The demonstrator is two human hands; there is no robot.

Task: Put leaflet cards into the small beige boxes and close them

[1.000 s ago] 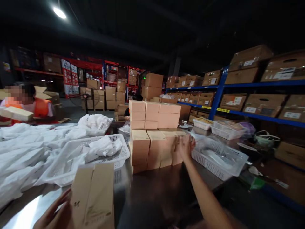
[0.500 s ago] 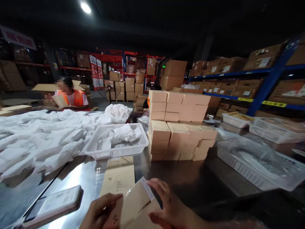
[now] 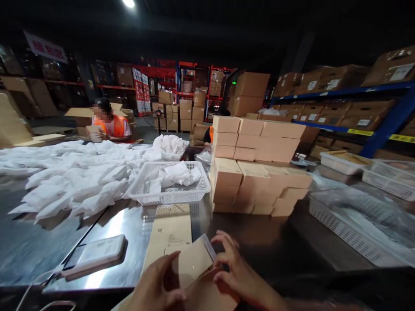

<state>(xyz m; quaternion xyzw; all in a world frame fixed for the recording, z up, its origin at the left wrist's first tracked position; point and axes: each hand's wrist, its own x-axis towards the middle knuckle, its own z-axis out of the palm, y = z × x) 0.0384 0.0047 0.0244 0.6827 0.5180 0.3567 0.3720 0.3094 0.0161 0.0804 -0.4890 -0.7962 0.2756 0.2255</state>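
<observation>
A small open cardboard box point(image 3: 193, 264) is tilted between my hands at the bottom of the view, a white strip on its upper right edge. My left hand point(image 3: 160, 280) is closed on its left side, thumb and fingers apart across the cardboard. Around the right edge curl the fingers of my right hand point(image 3: 231, 270), the thumb near the opening and the index finger raised. Just beyond lies a flat printed carton point(image 3: 171, 226) with a small black logo. The box's underside is hidden.
Stacked cardboard boxes point(image 3: 259, 172) stand ahead, beside a white basket point(image 3: 175, 199) holding white packets. White bags point(image 3: 81, 181) are heaped at left; a corded white device point(image 3: 97, 255) lies nearer. A plastic-lined basket point(image 3: 343, 233) sits right. A person in an orange vest point(image 3: 119, 126) works beyond.
The view has shifted left, so the table's contents appear farther right. Both hands have turned the box slightly, and my right index finger has lifted off its edge. The co-worker has lowered a held object.
</observation>
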